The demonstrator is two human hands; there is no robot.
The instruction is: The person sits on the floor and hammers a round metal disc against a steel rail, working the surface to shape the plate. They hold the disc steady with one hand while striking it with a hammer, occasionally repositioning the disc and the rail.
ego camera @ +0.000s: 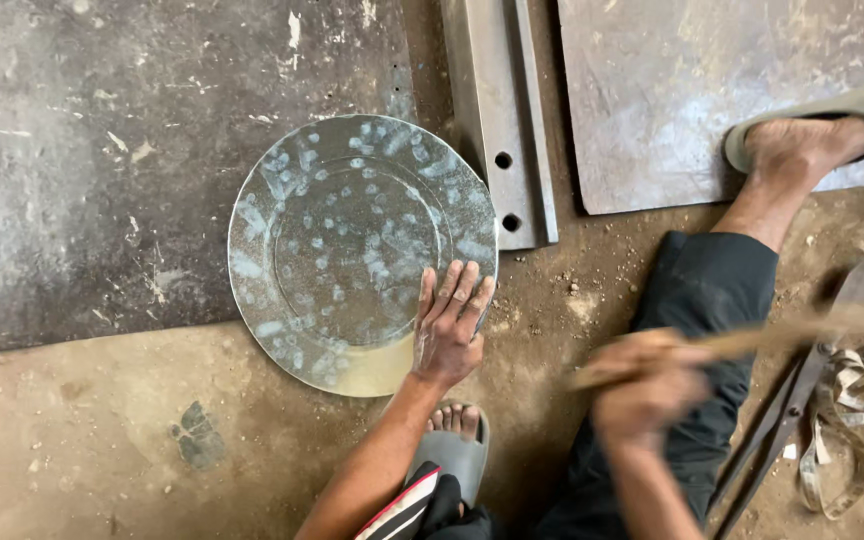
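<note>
A round metal plate (337, 240), dull grey with pale blotches, lies on the ground, partly over a dark metal sheet (102, 150). My left hand (449, 320) rests flat on the plate's lower right rim, fingers spread. My right hand (642, 385) is blurred by motion and grips a wooden handle (752, 340) that runs to the right toward a blurred dark head near the frame's edge. My legs and sandalled feet show below and at the upper right.
A grey metal channel with two holes (502, 120) lies beside the plate. A large metal sheet (712, 90) sits at the upper right under my foot (802, 150). Long metal shears (782, 420) and curled metal strips (852, 420) lie on the dirt at right.
</note>
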